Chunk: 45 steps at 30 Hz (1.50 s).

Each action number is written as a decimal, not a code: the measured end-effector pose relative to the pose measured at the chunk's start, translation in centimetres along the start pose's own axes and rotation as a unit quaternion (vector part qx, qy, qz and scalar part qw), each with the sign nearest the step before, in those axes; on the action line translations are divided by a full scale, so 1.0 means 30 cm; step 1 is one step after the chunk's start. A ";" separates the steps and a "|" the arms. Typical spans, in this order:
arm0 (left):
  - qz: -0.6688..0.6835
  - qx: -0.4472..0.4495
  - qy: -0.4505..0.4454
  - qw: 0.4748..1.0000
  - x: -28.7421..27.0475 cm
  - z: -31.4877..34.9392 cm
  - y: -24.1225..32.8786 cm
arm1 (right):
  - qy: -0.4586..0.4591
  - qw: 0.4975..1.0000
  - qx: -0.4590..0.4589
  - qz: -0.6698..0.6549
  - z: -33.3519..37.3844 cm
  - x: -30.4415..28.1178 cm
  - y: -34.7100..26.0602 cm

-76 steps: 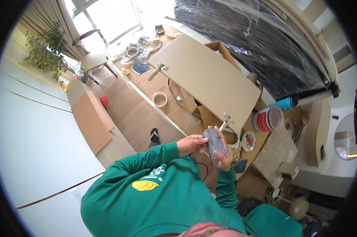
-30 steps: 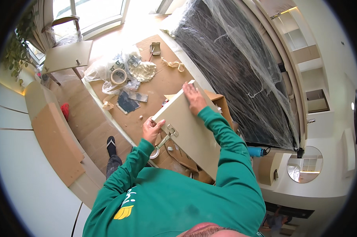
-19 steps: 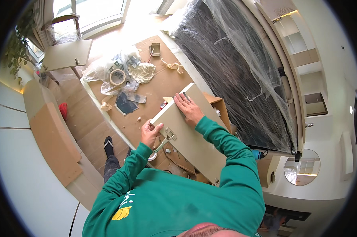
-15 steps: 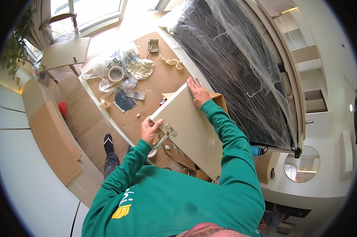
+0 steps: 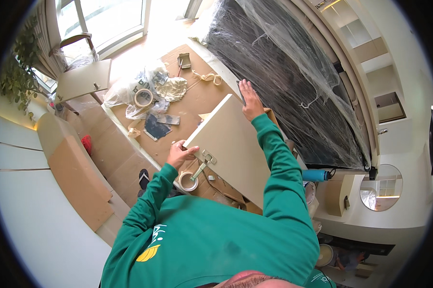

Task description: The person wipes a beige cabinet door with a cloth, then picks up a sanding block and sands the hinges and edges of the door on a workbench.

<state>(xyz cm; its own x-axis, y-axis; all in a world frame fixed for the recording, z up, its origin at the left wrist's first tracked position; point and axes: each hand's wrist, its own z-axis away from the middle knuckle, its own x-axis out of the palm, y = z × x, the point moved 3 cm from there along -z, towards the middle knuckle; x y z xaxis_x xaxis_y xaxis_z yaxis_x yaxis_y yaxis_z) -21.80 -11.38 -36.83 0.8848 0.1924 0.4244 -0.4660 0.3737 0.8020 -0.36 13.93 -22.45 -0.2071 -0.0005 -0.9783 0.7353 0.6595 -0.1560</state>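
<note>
A beige cabinet door (image 5: 235, 144) with a metal hinge (image 5: 207, 157) on it lies slantwise in front of me. My left hand (image 5: 180, 154) grips its left corner, thumb on top and fingers at the edge. Just past the door's far corner is my right hand (image 5: 252, 102), its fingers stretched along a thin dark piece (image 5: 242, 93) that looks like folded sandpaper. Most of that piece is hidden by the hand. The hand appears slightly off the door's edge. What supports the door underneath is mostly covered.
Cardboard covers the worktop (image 5: 178, 62). On it lie a tape roll (image 5: 143, 98), dark sheets (image 5: 156, 128), plastic film and a crumpled cloth (image 5: 171, 90). Another tape roll (image 5: 189, 181) sits near my left forearm. Film-wrapped furniture (image 5: 283, 86) stands right, beside a blue bottle (image 5: 317, 175).
My right hand has moved outward and away from the door's far edge with the dark piece. The left hand still holds the corner. My view has shifted slightly.
</note>
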 end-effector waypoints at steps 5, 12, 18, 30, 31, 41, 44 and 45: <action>-0.235 -0.053 -0.110 0.964 -0.042 -0.192 0.186 | 0.096 0.963 0.015 -0.252 0.336 -0.206 -0.318; -0.263 -0.097 -0.185 0.942 0.221 -0.683 0.199 | 0.233 0.856 0.296 -0.353 0.891 -0.091 -0.618; -0.275 -0.061 -0.236 0.930 0.185 -0.806 0.246 | 0.445 0.596 0.467 -0.478 1.066 0.076 -1.018; -0.224 -0.191 -0.365 0.883 0.119 -0.724 0.224 | 0.737 0.309 0.292 -0.526 0.939 0.106 -1.527; -0.217 -0.192 -0.360 0.887 0.129 -0.717 0.223 | 0.736 0.312 0.277 -0.533 0.954 0.109 -1.525; -0.191 -0.156 -0.409 0.878 0.063 -0.560 0.192 | 0.656 0.377 0.384 -0.529 0.782 0.260 -1.631; -0.255 -0.193 -0.437 0.841 -0.052 -0.493 0.173 | 0.614 0.377 0.402 -0.565 0.694 0.335 -1.669; -0.276 -0.195 -0.462 0.820 -0.102 -0.461 0.196 | 0.593 0.388 0.415 -0.570 0.654 0.335 -1.675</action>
<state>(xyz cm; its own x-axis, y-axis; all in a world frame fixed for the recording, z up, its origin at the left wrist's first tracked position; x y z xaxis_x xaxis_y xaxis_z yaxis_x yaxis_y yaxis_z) -27.20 2.77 -39.21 0.4961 -0.8061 0.3227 0.2010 0.4681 0.8605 -26.74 -33.97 -27.12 -0.4931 0.7353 0.4649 -0.4179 0.2685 -0.8679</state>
